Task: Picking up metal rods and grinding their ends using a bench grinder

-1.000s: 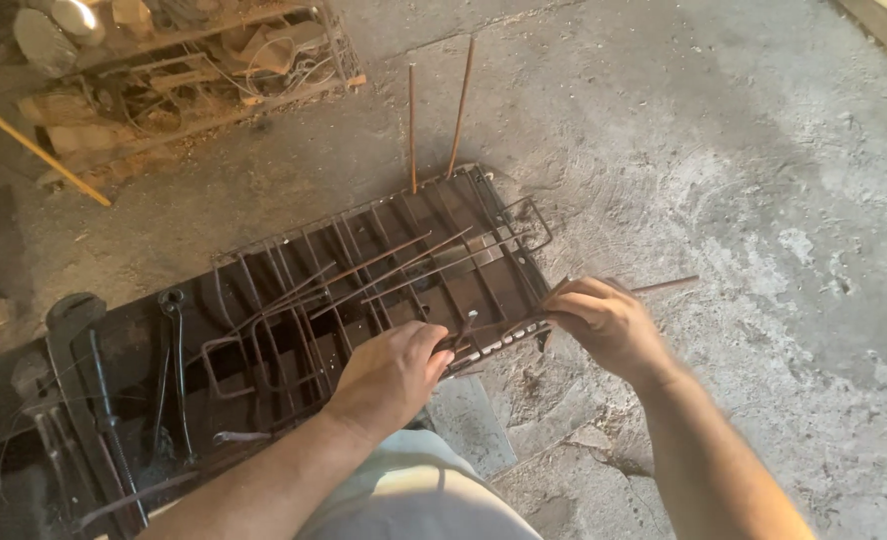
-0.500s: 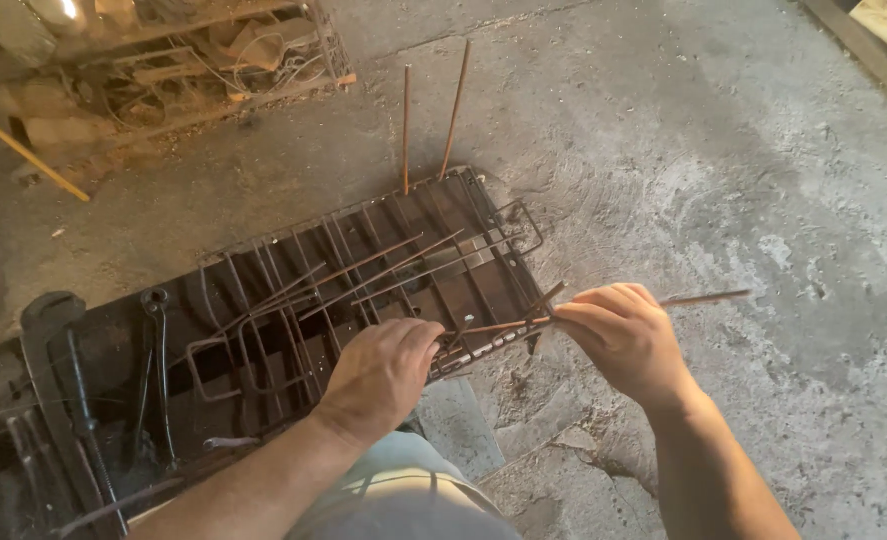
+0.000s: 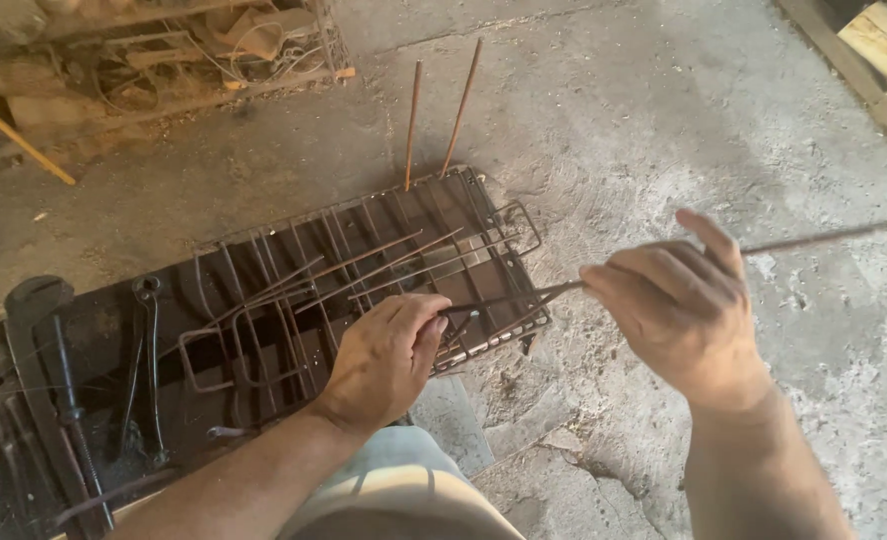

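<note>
My right hand grips a thin rusty steel rod and holds it level above the floor, its far end pointing right. The rod's near end reaches my left hand, which rests on the near edge of a cage of bent steel bars with its fingers curled at the rod's tip. Several loose rods lie slanted across the cage. Two rods stick out from its far side.
The cage lies on a dark workbench with pliers and a heavy bar tool at the left. A pile of timber and wire stands at the back left. Rough concrete floor spreads to the right.
My right hand has risen and drawn the rod out to the right, away from the cage. My left hand has stayed on the cage's near edge.
</note>
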